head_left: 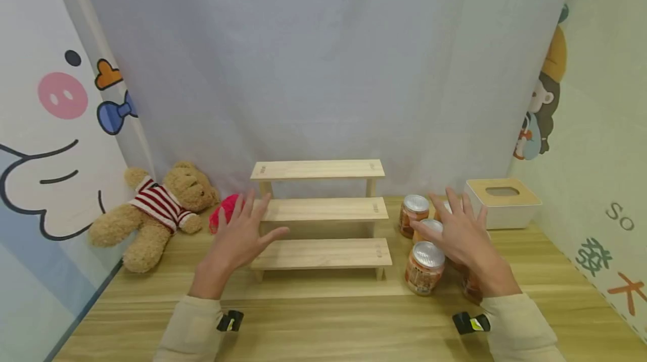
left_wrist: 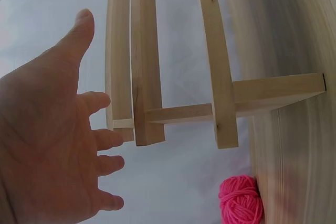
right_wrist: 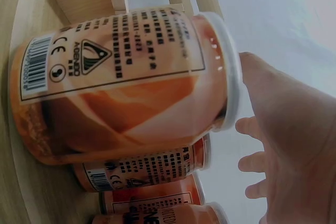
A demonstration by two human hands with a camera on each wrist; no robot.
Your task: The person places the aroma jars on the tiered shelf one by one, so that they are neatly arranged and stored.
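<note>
A three-step wooden rack (head_left: pixel 323 210) stands mid-table, its shelves bare. Just left of it, my left hand (head_left: pixel 235 236) hovers with fingers spread, holding nothing; the left wrist view shows the same palm (left_wrist: pixel 47 140) beside the rack's end (left_wrist: pixel 226 93). My right hand (head_left: pixel 462 233) is spread above a group of orange-labelled jars (head_left: pixel 424 278) with silvery lids, right of the rack. In the right wrist view one jar (right_wrist: pixel 115 87) fills the foreground, with several more behind it. That hand (right_wrist: pixel 299 135) grips none of them; it partly hides some jars in the head view.
At the left lies a teddy bear (head_left: pixel 162 210) in a striped sweater, with a pink yarn ball (head_left: pixel 224 213) between it and the rack. A white tissue box (head_left: pixel 505 207) with a wooden lid sits at the back right. A grey curtain (head_left: pixel 323 70) hangs behind.
</note>
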